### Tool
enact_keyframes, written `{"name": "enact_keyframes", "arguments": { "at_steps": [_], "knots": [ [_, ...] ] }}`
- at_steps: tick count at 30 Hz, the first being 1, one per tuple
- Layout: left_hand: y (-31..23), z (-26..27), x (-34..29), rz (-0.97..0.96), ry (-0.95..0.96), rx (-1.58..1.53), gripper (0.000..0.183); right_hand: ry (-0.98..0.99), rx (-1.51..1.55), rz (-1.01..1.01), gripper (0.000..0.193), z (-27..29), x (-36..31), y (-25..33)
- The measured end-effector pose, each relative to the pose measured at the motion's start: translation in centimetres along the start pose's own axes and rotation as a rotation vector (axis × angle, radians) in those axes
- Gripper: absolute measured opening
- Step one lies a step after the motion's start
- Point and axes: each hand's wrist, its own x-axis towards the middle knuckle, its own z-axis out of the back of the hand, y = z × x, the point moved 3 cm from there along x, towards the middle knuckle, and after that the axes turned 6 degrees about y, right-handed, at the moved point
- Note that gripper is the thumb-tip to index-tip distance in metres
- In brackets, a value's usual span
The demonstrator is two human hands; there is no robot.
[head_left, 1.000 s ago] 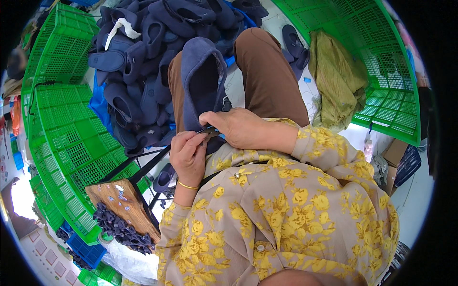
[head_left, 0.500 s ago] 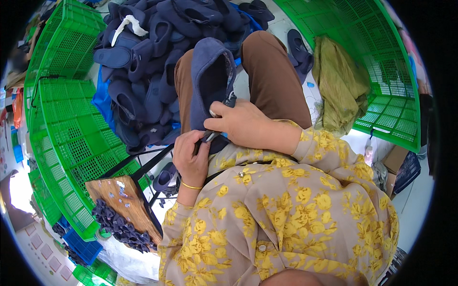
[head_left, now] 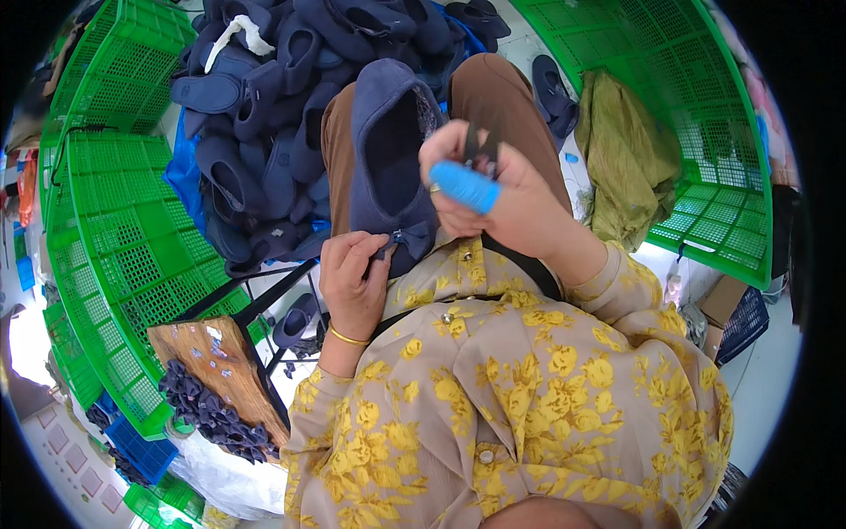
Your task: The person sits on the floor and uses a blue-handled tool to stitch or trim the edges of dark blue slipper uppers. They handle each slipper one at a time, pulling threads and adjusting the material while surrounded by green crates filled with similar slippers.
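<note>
A navy cloth shoe [head_left: 374, 150] rests upright between my knees, its opening facing me. A small navy bow [head_left: 411, 237] sits on its near end. My left hand [head_left: 351, 275] is closed, thumb and fingers pinching the bow's left edge. Just right of the shoe, my right hand [head_left: 515, 194] is raised and curled around a dark tool [head_left: 480, 145], blurred by motion; it resembles small scissors. A bright blue wrap [head_left: 465, 186] covers one digit of that hand.
Many navy shoes [head_left: 256, 150] are heaped on blue sheeting beyond my knees. Green crates [head_left: 132, 291] stand at left and a green crate [head_left: 696, 97] at right, beside an olive cloth sack [head_left: 630, 159]. Loose navy bows [head_left: 207, 401] lie on a wooden board [head_left: 198, 348] at my left.
My right hand has lifted off the shoe and moved right with the dark tool, exposing the bow and blue wrap. My left hand stays at the near end of the shoe.
</note>
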Motion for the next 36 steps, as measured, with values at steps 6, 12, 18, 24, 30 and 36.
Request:
{"name": "enact_keyframes", "arguments": {
  "at_steps": [6,12,18,24,30,36],
  "knots": [
    [0.2,0.0,-0.3,0.063,-0.009,-0.083,0.023,0.098,-0.943,-0.151,0.029,0.1,-1.9,-4.0],
    [0.6,0.0,-0.3,-0.001,-0.006,-0.041,0.021,0.103,-1.031,-0.118,0.019,-0.1,-1.7,-4.7],
    [0.5,-0.1,-0.4,0.081,0.006,-0.076,0.027,0.111,-1.063,-0.124,0.017,0.0,-1.4,-5.4],
    [0.4,-0.1,-0.3,0.080,0.005,-0.076,0.026,0.091,-1.098,-0.114,0.014,-0.3,-1.1,-5.8],
    [0.5,-0.1,-0.4,0.094,0.006,-0.067,0.026,0.090,-1.003,-0.222,0.016,-0.5,-0.9,-5.3],
    [0.4,0.0,-0.3,0.100,0.001,-0.074,0.025,0.087,-0.996,-0.206,0.018,-0.4,-1.0,-5.4]
  ]
}}
